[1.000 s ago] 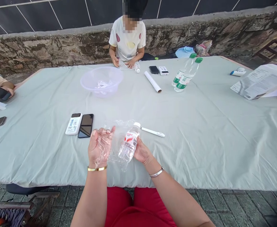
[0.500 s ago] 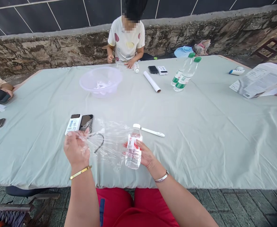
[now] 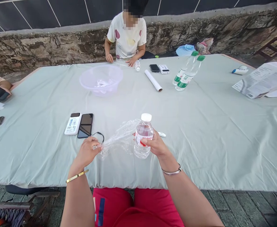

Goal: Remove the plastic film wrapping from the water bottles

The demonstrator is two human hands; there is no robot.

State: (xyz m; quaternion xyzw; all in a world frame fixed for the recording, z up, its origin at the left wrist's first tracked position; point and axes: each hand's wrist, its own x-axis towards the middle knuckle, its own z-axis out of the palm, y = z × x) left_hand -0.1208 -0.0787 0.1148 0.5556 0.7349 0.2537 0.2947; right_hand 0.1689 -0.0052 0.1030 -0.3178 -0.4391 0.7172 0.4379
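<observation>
Fingers of left hand (image 3: pixel 88 153) pinched on one clear plastic film (image 3: pixel 121 137), fingers of right hand (image 3: pixel 160 145) curled round one white-capped bottle (image 3: pixel 142 152), both just below frame centre. On desk (image 3: pixel 204 132): one phone (image 3: pixel 85 126), one white device (image 3: pixel 73 125), left of centre; one lilac basin (image 3: pixel 89 84), upper centre-left; one white roll (image 3: pixel 153 81), two green-capped bottles (image 3: pixel 185 81), upper centre-right.

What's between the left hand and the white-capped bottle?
In the head view, crumpled transparent plastic film spans from the left hand toward the white-capped bottle, which the right hand holds, above the pale cloth.
</observation>
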